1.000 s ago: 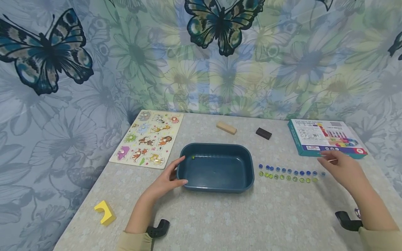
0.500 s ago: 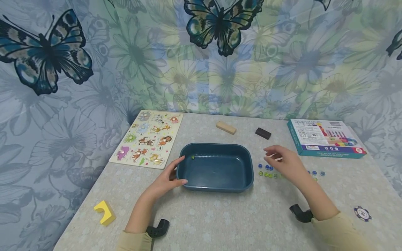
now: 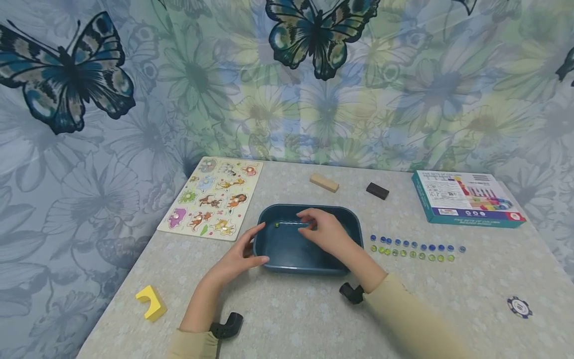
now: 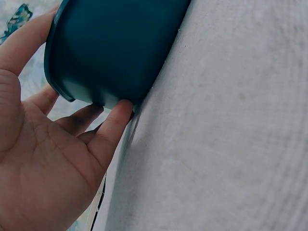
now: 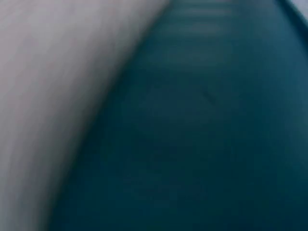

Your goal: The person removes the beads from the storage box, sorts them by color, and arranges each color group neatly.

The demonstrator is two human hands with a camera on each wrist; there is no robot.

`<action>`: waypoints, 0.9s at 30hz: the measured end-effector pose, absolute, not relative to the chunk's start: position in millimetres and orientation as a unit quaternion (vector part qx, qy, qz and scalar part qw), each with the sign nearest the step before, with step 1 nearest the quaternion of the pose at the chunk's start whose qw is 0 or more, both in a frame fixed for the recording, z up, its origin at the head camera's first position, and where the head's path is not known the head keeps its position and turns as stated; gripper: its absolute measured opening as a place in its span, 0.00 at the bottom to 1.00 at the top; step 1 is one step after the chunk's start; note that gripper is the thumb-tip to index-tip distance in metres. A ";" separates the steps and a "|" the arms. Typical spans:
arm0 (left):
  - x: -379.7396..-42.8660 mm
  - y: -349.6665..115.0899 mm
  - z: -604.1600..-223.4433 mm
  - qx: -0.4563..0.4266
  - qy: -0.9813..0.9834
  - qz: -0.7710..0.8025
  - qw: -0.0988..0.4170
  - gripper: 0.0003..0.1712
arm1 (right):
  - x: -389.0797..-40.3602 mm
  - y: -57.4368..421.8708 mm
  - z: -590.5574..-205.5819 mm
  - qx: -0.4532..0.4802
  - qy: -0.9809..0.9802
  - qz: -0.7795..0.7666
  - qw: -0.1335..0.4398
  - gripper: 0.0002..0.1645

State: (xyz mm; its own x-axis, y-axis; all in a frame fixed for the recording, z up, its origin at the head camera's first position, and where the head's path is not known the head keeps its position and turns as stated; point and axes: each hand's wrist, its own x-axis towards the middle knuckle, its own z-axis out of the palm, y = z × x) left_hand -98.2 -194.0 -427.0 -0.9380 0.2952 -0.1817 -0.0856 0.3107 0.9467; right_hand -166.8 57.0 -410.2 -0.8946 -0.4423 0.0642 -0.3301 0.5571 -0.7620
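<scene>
A dark blue-green plastic basin (image 3: 309,270) stands mid-table. My left hand (image 3: 235,262) holds its left end, thumb at the near corner and fingers along the end wall; the left wrist view shows this hand (image 4: 57,144) against the outer wall. Inside the basin, near its left end, lies a small green bead (image 3: 276,225). Over the basin hovers my right hand (image 3: 329,234), fingers bent and thumb close to them; anything between the fingertips is hidden. The right wrist view is blurred, with the basin (image 5: 192,130) filling much of it.
Right of the basin lie a row of small blue beads (image 3: 405,243) and a row of green ones (image 3: 403,253). Around them are an animal puzzle board (image 3: 213,199), wooden block (image 3: 324,182), black block (image 3: 377,191), boxed set (image 3: 466,199), yellow arch block (image 3: 152,303) and poker chip (image 3: 519,307).
My right hand has swung left, from beyond the right end of the bead rows, across them and over the basin. The left hand keeps its hold on the basin, which stays in place.
</scene>
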 end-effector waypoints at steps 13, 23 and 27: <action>-98.1 -195.7 -427.1 0.088 0.781 0.596 0.166 0.46 | -181.0 -10.9 -426.0 -0.192 0.906 -0.362 0.109 0.25; -108.4 -205.4 -451.2 0.112 0.776 0.602 0.151 0.46 | -184.1 -22.8 -435.9 -0.211 0.922 -0.303 0.117 0.28; -105.9 -204.3 -449.9 0.113 0.769 0.608 0.162 0.46 | -180.8 -22.0 -440.5 -0.221 0.924 -0.289 0.118 0.24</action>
State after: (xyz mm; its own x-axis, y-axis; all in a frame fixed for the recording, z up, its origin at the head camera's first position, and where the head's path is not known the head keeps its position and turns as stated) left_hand -105.9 -204.3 -449.9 -0.9219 0.3709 -0.1119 -0.0238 0.2341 0.9719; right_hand -180.8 -22.0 -440.5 -0.8748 -0.4759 -0.0906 -0.3391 0.7351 -0.5870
